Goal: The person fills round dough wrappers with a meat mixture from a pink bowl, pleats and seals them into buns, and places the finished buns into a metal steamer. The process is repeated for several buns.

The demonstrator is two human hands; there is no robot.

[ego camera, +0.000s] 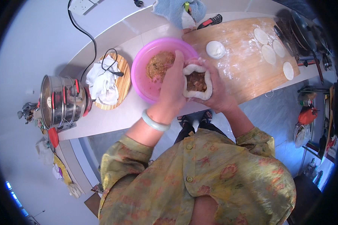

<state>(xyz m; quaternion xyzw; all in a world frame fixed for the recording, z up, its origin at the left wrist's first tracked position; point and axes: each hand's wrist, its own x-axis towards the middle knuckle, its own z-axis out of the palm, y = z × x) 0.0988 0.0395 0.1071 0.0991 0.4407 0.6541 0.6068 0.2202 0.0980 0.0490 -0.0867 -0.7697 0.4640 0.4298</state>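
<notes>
Between my two hands is a dough wrapper (208,84) with its rim raised around a brown filling that shows in the middle. My right hand (221,87) cups it from the right and from below. My left hand (173,84), with a pale green bangle on the wrist, lies against its left side; its fingertips are partly hidden. Behind my left hand stands a pink plastic basin (140,56) holding minced filling (159,63). Flat dough rounds (268,54) lie on the floured wooden board (242,81) at the right, with a small bowl of flour (215,49) near its left end.
At the left stand a round wooden board (124,81) with a white cloth (101,78) and black cable, and a steel steamer pot (63,101). A blue towel (171,11) and a red-and-black-handled tool (209,21) lie behind. Pans (301,31) stand at the far right.
</notes>
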